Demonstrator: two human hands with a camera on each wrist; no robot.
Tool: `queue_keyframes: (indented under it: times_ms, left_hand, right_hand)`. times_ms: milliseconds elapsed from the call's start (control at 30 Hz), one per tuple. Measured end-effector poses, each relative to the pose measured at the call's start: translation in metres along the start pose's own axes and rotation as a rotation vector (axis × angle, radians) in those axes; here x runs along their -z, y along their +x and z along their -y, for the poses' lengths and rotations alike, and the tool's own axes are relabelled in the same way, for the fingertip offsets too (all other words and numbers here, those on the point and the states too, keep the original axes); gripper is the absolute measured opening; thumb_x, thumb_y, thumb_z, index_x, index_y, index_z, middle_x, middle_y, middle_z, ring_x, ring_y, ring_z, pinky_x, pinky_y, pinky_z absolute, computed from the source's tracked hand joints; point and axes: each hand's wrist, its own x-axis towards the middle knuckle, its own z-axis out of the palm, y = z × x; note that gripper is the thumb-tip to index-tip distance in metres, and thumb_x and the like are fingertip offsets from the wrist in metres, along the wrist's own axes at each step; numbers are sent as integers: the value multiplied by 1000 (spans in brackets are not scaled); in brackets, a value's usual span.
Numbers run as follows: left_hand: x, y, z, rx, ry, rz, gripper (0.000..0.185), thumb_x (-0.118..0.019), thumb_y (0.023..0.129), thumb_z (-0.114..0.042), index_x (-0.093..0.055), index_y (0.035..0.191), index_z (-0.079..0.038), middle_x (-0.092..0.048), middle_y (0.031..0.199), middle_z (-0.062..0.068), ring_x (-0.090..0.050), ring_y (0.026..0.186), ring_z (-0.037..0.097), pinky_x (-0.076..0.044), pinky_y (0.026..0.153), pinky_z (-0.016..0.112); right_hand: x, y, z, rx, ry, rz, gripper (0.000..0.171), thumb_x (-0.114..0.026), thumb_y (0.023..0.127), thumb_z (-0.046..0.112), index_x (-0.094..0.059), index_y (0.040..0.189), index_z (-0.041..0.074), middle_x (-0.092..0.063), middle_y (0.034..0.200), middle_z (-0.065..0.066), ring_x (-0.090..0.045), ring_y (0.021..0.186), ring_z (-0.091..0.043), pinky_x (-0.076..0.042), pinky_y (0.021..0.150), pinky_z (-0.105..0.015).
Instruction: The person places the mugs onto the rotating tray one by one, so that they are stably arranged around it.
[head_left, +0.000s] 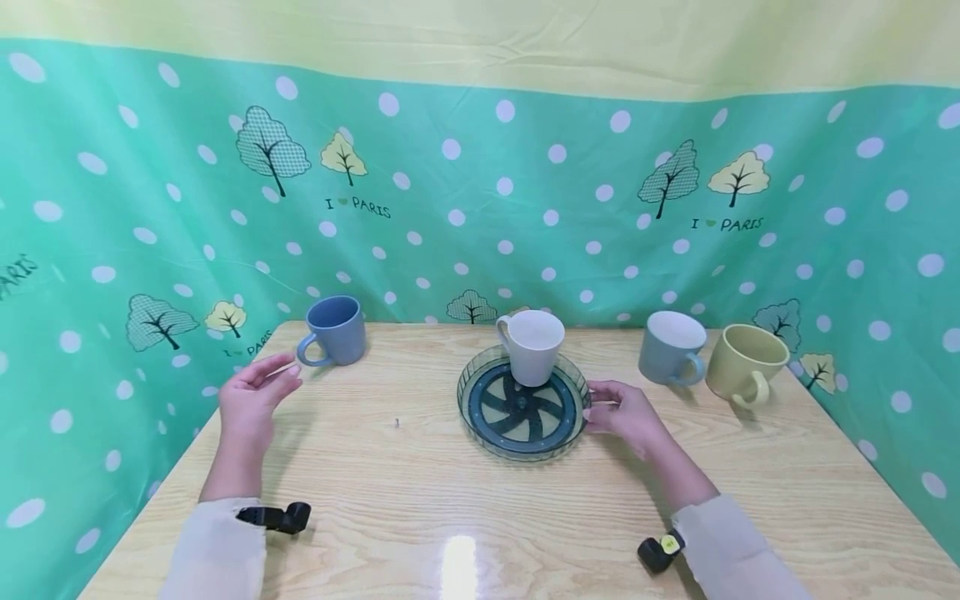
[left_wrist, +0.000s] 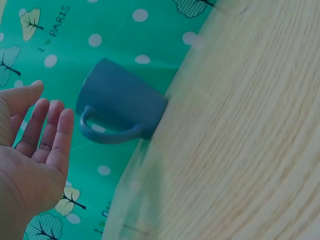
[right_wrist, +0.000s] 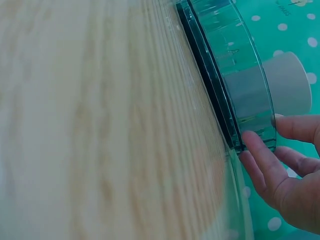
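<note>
- The round clear dish (head_left: pixel 522 442) with a dark spoked base sits at the middle of the wooden table (head_left: pixel 420 508); every place below is told from this dish.
- A white mug (head_left: pixel 531 346) stands upright inside the dish, toward its far rim (its handle points away to the left).
- The right hand (head_left: pixel 626 414) lies just beside the dish on its right. Its fingertips (right_wrist: pixel 252 142) touch the dish's outer wall, with the fingers nearly straight and curled round nothing, so the hand is loose, not gripping.
- The left hand (head_left: pixel 251 398) hovers well left of the dish, palm turned inward and fingers (left_wrist: pixel 59 131) spread straight. It holds nothing.
- A blue mug (head_left: pixel 333 331) stands upright left of the dish and further back, near the table's far edge, just beyond the left hand (its handle faces that hand, and a gap shows between them in the left wrist view).
- A grey-blue mug (head_left: pixel 671 347) stands right of the dish and a little behind it.
- A pale yellow mug (head_left: pixel 745 364) stands just beside the grey-blue one, farther right from the dish.
- A green dotted cloth (head_left: pixel 525 208) with trees hangs behind the dish, past the table's far edge.
</note>
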Motion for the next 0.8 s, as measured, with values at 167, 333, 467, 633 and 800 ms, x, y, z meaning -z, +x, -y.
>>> queue_keyframes:
  times_ms: [167,333,467,633,800]
  left_hand:
    - [3,3,2,-1,-3,-48,35,-72,82,10,-68,116,3,-74,97,1,-71,83,10,-59,74,23]
    - [5,8,4,-4,-6,-79,34,-72,81,11,-69,114,2,-73,96,0,-70,82,9,-59,74,22]
    - [5,14,8,-21,20,-103,40,-76,79,8,-66,118,4,-73,99,1,-69,85,10,-58,74,21]
    - [3,21,10,-22,12,-125,37,-78,76,10,-71,111,0,-73,98,1,-69,88,11,-58,76,21]
    - [2,27,9,6,29,-146,36,-81,74,6,-73,108,-5,-72,98,1,-68,89,10,-56,77,17]
  right_hand:
    - [-2,-1,1,8,8,-5,57,-61,87,-11,-38,139,-14,-45,127,-35,-61,103,-36,-60,81,-42]
    - [-2,-2,0,10,9,-10,57,-61,87,-11,-38,139,-15,-45,128,-35,-61,104,-37,-60,81,-41]
    - [-2,-3,0,15,9,-14,59,-62,86,-12,-38,139,-15,-46,126,-34,-61,103,-35,-60,80,-40]
    - [-2,-3,-1,15,5,-17,59,-62,86,-12,-38,139,-15,-46,126,-34,-60,105,-37,-60,81,-40]
    - [-3,-2,-1,15,9,-16,58,-62,86,-12,-38,139,-15,-46,127,-35,-61,104,-36,-60,80,-39]
